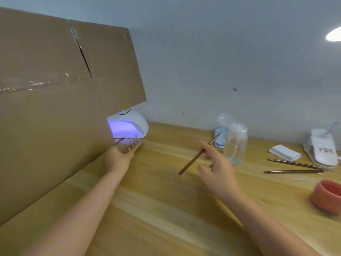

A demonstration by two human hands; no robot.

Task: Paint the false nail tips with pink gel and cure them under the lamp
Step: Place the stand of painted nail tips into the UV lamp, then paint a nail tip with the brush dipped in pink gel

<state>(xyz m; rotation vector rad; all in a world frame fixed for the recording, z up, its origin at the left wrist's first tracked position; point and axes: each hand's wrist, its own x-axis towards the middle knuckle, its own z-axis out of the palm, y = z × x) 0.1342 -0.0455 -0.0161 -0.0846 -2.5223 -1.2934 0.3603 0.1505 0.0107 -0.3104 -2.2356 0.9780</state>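
A white curing lamp [132, 121] stands at the back of the wooden table [166, 209], its opening glowing violet. My left hand [118, 157] holds a bar of several false nail tips on small stands [131, 145] right at the lamp's mouth, with a thin stick jutting out to the left. My right hand [216, 167] is raised over the table's middle and pinches a brown-handled brush [198, 154], bristle end pointing up and right.
A big cardboard sheet [60, 108] leans along the left, hiding part of the lamp. At right are a clear pump bottle [235, 143], a folded blue cloth [219, 137], white wipes [285, 152], two spare brushes [293, 168], a white packet [323, 148] and a pink cup [327, 196].
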